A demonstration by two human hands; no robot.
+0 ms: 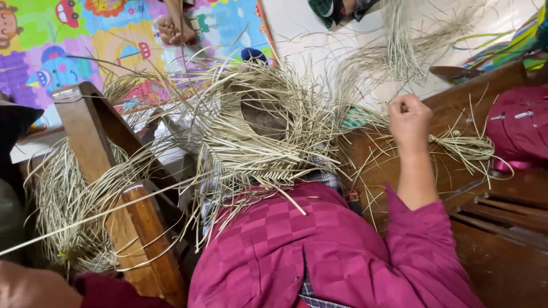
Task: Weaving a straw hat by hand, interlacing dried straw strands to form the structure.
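From the head camera I see my right hand [410,118] closed into a fist around a thin pale straw strand [365,117], drawing it out to the right, above the left part of the dark wooden bench [502,228] that fills the lower right corner of the view. The strand runs back into the half-woven pale straw piece [257,142] resting on my lap, against the magenta checked quilted jacket [319,245]. I judge the work to be partway: a tight plaited band shows along the piece's near edge and around a rounded hollow in its middle, but a great many loose straw ends bristle out on every side, unwoven and untrimmed. My left hand [34,285] sits at the bottom left corner, mostly out of frame; I cannot tell whether it is open or closed, though a long single straw passes just over it. A bundle of loose straw [63,211] hangs beside a brown wooden chair frame [108,165] at left, and a smaller knotted bunch of straw [462,145] lies on the bench, near my right hand. Beyond, a bright cartoon-printed play mat [68,51] covers the floor, with another person's bare foot [174,28] on it.
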